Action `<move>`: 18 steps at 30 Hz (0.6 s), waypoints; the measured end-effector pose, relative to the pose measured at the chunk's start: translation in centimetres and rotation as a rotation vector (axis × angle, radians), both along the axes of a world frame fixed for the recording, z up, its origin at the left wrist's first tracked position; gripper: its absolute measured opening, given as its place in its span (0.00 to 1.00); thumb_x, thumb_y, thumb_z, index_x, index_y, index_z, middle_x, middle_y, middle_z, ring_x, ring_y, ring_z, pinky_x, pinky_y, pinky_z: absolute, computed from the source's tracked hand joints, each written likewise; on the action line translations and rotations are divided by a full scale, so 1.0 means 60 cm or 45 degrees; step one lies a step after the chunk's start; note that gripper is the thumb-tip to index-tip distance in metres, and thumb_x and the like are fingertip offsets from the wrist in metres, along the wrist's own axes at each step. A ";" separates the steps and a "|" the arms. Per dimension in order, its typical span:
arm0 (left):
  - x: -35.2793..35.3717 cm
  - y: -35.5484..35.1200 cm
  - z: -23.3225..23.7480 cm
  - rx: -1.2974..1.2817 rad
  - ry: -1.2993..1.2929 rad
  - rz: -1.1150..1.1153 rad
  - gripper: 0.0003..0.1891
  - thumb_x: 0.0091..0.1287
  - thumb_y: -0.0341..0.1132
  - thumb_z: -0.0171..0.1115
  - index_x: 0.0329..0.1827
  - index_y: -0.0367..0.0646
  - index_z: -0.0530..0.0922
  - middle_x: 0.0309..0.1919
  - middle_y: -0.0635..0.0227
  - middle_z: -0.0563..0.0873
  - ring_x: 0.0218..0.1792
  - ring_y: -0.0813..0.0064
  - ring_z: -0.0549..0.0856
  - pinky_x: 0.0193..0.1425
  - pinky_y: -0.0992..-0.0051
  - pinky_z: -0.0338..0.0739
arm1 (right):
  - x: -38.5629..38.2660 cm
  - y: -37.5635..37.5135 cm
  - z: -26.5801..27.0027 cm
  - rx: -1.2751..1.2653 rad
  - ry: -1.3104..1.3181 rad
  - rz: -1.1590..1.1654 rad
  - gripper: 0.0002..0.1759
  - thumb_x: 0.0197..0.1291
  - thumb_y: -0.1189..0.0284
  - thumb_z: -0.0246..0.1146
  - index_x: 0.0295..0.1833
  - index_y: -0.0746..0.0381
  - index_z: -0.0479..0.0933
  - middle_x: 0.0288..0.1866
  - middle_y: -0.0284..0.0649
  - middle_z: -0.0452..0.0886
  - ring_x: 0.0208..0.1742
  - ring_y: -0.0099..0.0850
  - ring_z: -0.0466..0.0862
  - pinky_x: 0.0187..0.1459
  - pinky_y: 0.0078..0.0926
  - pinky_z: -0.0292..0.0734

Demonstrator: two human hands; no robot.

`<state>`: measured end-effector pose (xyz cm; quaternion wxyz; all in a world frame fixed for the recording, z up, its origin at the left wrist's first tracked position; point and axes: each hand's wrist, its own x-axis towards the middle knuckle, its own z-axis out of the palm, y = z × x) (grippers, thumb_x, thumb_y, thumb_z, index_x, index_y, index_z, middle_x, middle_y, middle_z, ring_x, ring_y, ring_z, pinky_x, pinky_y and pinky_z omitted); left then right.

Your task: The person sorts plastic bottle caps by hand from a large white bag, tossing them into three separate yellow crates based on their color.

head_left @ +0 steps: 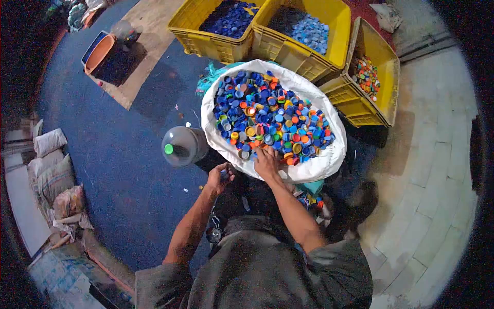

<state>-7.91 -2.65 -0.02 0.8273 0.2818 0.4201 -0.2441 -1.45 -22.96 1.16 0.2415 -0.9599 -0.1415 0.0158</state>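
Note:
A white woven sack [337, 154] with a rolled-down rim is full of loose plastic bottle caps [278, 116] in blue, orange, yellow, green and white. My right hand [266, 164] reaches over the near rim, its fingers slightly apart and touching the caps at the front of the heap. Whether a cap sits under those fingertips is hidden. Just outside the rim, lower left, my left hand [218, 179] is closed with its fingers curled. Something small and light blue, which looks like a bottle cap [224, 175], shows between them.
Beyond the sack stand yellow crates [213, 45] holding dark blue, light blue and mixed orange caps. A clear plastic jug with a green cap [180, 147] is left of the sack. An orange tub [100, 54] lies farther back. Filled sacks [54, 177] line the left side.

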 end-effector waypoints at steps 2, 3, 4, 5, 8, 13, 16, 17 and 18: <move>-0.019 0.010 -0.012 -0.003 0.023 0.051 0.07 0.65 0.36 0.53 0.37 0.42 0.74 0.27 0.70 0.76 0.29 0.76 0.77 0.35 0.71 0.78 | 0.007 0.019 -0.020 -0.039 0.048 0.063 0.22 0.46 0.72 0.64 0.51 0.58 0.73 0.48 0.40 0.78 0.52 0.38 0.71 0.53 0.42 0.60; -0.024 0.013 -0.004 0.047 0.060 0.054 0.07 0.65 0.36 0.53 0.37 0.42 0.74 0.27 0.70 0.76 0.29 0.76 0.77 0.35 0.71 0.78 | 0.010 0.024 -0.022 -0.070 0.025 0.083 0.22 0.46 0.71 0.63 0.51 0.59 0.73 0.48 0.41 0.78 0.52 0.39 0.70 0.53 0.42 0.60; -0.026 0.014 0.011 0.094 0.098 0.057 0.07 0.65 0.36 0.53 0.37 0.43 0.74 0.27 0.70 0.76 0.29 0.76 0.77 0.35 0.71 0.78 | 0.012 0.028 -0.020 -0.103 0.003 0.103 0.21 0.46 0.71 0.63 0.50 0.60 0.73 0.48 0.41 0.78 0.52 0.39 0.70 0.53 0.42 0.60; -0.030 0.016 0.022 0.141 0.135 0.060 0.07 0.65 0.36 0.53 0.37 0.43 0.74 0.27 0.70 0.76 0.29 0.76 0.77 0.35 0.71 0.77 | 0.011 0.029 -0.016 -0.136 -0.021 0.123 0.21 0.46 0.71 0.63 0.49 0.61 0.73 0.48 0.41 0.78 0.52 0.40 0.70 0.52 0.42 0.60; -0.049 0.026 0.027 0.072 0.070 0.156 0.07 0.64 0.36 0.53 0.37 0.43 0.74 0.27 0.70 0.76 0.29 0.76 0.77 0.35 0.72 0.78 | 0.001 0.016 -0.023 -0.250 -0.131 0.268 0.18 0.46 0.71 0.60 0.47 0.60 0.75 0.42 0.41 0.79 0.51 0.39 0.71 0.47 0.42 0.61; -0.076 0.032 0.007 0.093 0.096 0.150 0.06 0.64 0.35 0.53 0.38 0.43 0.74 0.27 0.70 0.76 0.29 0.76 0.77 0.35 0.72 0.78 | -0.006 0.001 -0.027 -0.438 -0.076 0.451 0.26 0.49 0.70 0.59 0.58 0.58 0.70 0.42 0.40 0.81 0.53 0.36 0.71 0.46 0.42 0.59; -0.071 0.030 0.035 0.091 0.124 0.184 0.06 0.64 0.36 0.53 0.39 0.44 0.74 0.28 0.70 0.76 0.29 0.76 0.77 0.35 0.71 0.78 | -0.001 0.001 -0.038 -0.487 -0.092 0.522 0.31 0.50 0.72 0.58 0.64 0.57 0.65 0.44 0.39 0.81 0.53 0.37 0.72 0.46 0.45 0.59; -0.067 0.027 0.049 0.091 0.143 0.203 0.06 0.64 0.36 0.53 0.39 0.44 0.74 0.28 0.70 0.76 0.29 0.76 0.77 0.36 0.71 0.78 | 0.000 0.000 -0.047 -0.503 -0.116 0.538 0.32 0.50 0.72 0.58 0.65 0.57 0.65 0.45 0.39 0.81 0.53 0.37 0.72 0.46 0.46 0.59; -0.068 0.028 0.048 0.090 0.126 0.194 0.06 0.64 0.36 0.53 0.39 0.44 0.74 0.28 0.71 0.76 0.29 0.76 0.77 0.36 0.71 0.77 | 0.003 -0.001 -0.050 -0.498 -0.180 0.556 0.31 0.50 0.73 0.58 0.64 0.57 0.65 0.45 0.39 0.81 0.53 0.37 0.72 0.46 0.46 0.59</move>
